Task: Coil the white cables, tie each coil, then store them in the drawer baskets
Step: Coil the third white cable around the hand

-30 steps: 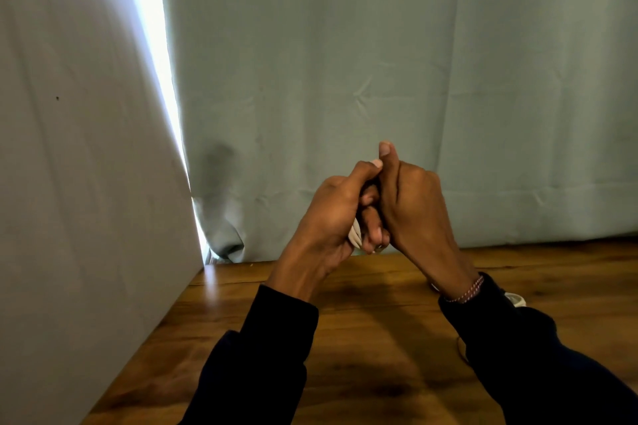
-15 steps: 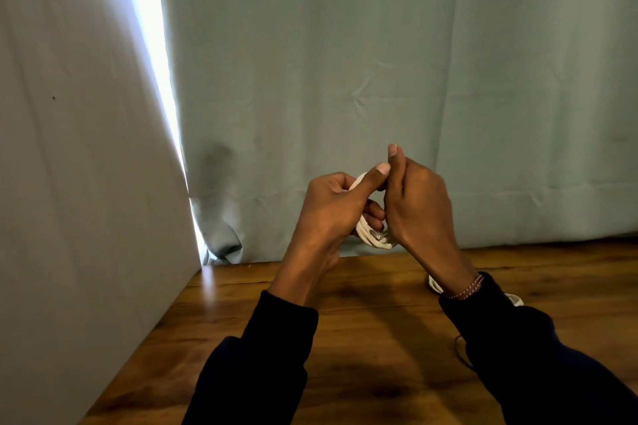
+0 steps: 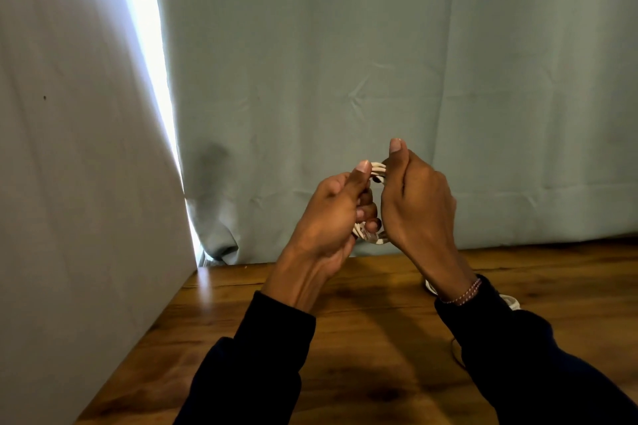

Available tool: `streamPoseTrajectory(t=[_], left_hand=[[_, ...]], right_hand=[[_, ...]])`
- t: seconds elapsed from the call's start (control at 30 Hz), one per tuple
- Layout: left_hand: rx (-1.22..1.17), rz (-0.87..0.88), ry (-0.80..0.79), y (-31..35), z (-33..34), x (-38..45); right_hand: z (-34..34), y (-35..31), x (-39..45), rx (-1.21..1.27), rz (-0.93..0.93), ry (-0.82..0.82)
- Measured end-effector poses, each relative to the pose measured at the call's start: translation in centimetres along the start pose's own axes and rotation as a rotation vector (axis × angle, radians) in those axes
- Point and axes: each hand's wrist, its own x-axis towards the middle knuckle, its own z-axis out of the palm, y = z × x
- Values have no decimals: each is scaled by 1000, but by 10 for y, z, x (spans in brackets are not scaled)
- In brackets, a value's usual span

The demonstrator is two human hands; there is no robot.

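Above the wooden table (image 3: 362, 338) | your left hand (image 3: 331, 217) and right hand (image 3: 417, 207) pinch the white cable coil (image 3: 378, 168) | risk: loops spring loose if either pinch slackens before tying.

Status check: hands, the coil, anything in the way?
Left hand and right hand both grip the white cable coil, held above the wooden table. Tie not visible. More white cable behind right sleeve. No drawer in view.

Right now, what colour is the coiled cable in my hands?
White, seen in the head view: the coiled cable shows between left hand and right hand.
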Motion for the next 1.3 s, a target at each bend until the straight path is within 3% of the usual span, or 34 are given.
streamPoseTrajectory(t=[0.13, 0.2, 0.3, 0.43, 0.53, 0.73, 0.87, 1.07, 1.3], left_hand=[[136, 93, 125, -4, -8, 7], [205, 123, 205, -6, -16, 10], [295, 129, 272, -8, -21, 12], [335, 160, 293, -7, -18, 10], [326, 188, 273, -4, -19, 9], [394, 215, 173, 2, -25, 8], [340, 219, 83, 4, -19, 5], [405, 236, 88, 0, -21, 6], [394, 240, 108, -6, -26, 11]], right_hand=[[-14, -2, 6, 97, 17, -343], [-25, -1, 11, 29, -37, -428], [-39, -6, 15, 0, -30, -435], [-42, -10, 13, 228, 179, -521], [-35, -7, 12, 336, 247, -494], [-21, 4, 11, -29, 76, -210], [-24, 3, 13, 149, 156, -485], [-22, 1, 9, 48, 66, -570], [-29, -2, 9, 22, 74, -794]])
